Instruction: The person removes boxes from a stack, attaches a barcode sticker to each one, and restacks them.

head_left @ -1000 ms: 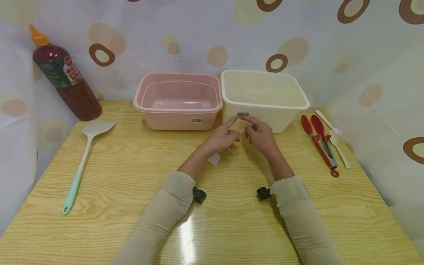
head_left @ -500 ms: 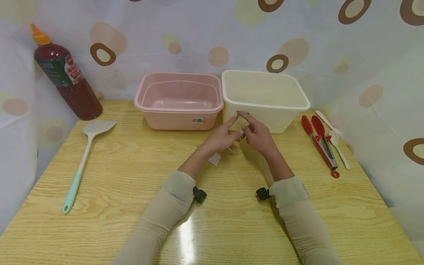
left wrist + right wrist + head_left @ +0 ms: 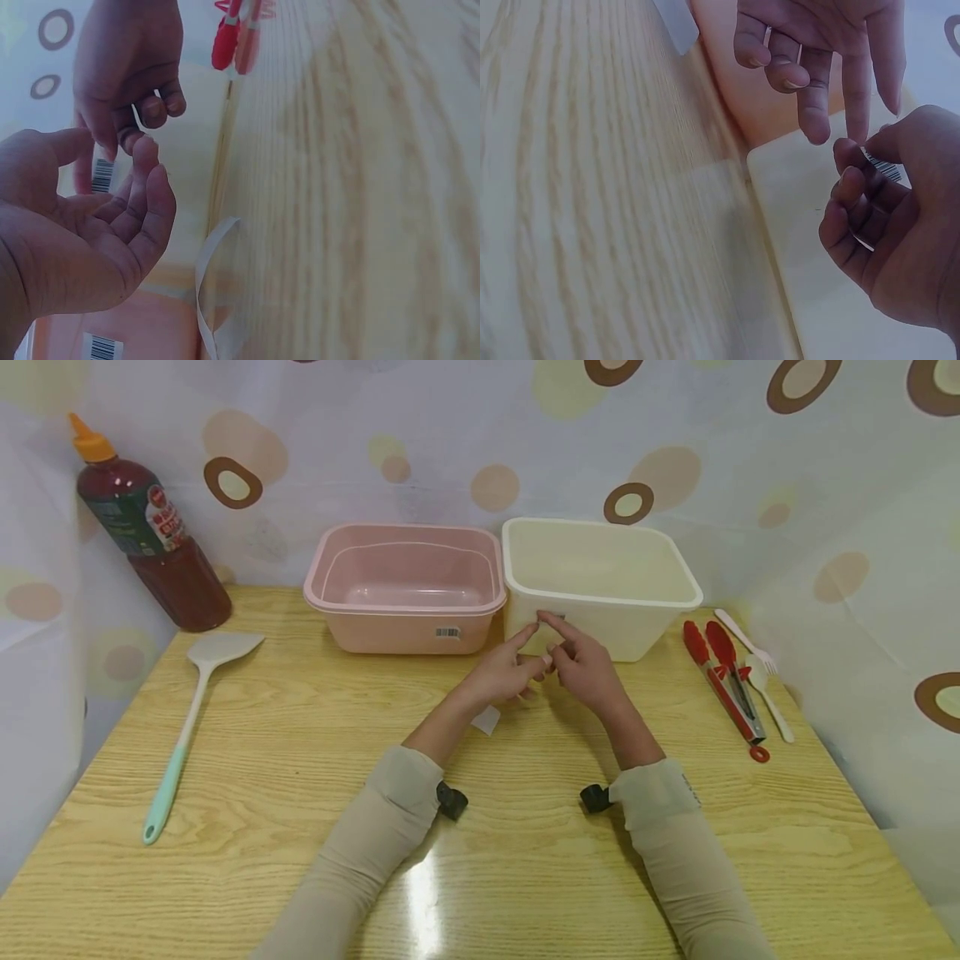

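A cream plastic bin (image 3: 630, 628) stands at the back of the table with a barcode sticker (image 3: 102, 175) on its front wall. My right hand (image 3: 588, 672) lays its index finger along the sticker, covering most of it in the head view; its other fingers are bent. From the left, my left hand (image 3: 501, 675) points its index fingertip at the sticker's left end, its remaining fingers loosely bent. Both hands' fingers come close together below the sticker. Beside the cream bin stands a pink bin (image 3: 405, 631), with its own barcode sticker (image 3: 447, 632) in front.
A small white paper scrap (image 3: 487, 719) lies under the left wrist. Red-tipped tongs (image 3: 724, 681), a fork (image 3: 744, 639) and a spoon (image 3: 768, 697) lie to the right. On the left are a spatula (image 3: 183, 727) and a sauce bottle (image 3: 153, 527). Patterned cloth (image 3: 442, 435) hangs behind.
The right index finger has slid left along the sticker, hiding more of the barcode. The left hand has stayed in place, and both bins stand where they were.
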`<state>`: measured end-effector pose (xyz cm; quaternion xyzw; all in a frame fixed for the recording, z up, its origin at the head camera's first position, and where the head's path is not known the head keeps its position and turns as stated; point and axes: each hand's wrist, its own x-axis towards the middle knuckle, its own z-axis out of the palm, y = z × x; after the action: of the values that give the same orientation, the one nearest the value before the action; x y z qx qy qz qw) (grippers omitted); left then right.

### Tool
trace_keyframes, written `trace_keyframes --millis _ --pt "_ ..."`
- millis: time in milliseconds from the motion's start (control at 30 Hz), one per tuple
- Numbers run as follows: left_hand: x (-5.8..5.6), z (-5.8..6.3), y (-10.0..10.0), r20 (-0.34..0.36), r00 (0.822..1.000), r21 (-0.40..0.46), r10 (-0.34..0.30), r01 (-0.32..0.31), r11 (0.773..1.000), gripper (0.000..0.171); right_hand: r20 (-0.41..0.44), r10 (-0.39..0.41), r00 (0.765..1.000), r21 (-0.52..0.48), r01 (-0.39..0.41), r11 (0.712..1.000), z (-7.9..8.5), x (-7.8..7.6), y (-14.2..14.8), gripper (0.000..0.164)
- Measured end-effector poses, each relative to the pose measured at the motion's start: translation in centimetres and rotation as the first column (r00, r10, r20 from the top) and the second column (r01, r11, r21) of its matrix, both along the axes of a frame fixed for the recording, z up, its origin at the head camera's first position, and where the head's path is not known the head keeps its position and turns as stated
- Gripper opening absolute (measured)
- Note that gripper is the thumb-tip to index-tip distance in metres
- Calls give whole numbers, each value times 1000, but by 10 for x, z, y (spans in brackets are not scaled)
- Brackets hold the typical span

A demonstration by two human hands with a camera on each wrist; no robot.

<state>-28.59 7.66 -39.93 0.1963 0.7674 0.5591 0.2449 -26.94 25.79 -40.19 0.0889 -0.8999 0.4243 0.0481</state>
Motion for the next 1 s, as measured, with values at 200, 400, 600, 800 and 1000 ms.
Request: trace_keyframes --millis 200,400,600,800,1000 --pt "0 -1 -1 11 1000 -1 4 -4 1000 74 9 0 1000 10 0 1000 0 2 -1 52" --pt "0 0 -1 4 1000 -1 -1 1 1000 72 -3 -3 1000 26 3 1000 2 2 -2 54" --pt "1 1 -1 0 1000 -2 -3 3 1000 73 -12 -11 1000 25 12 1000 3 1 -2 55" --pt "2 2 -1 -2 1000 2 -5 5 1000 73 -36 -3 999 20 3 1000 1 0 -1 55" --pt "3 3 -1 3 1000 5 -1 1 1000 73 -73 -26 997 1 26 1000 1 1 0 51"
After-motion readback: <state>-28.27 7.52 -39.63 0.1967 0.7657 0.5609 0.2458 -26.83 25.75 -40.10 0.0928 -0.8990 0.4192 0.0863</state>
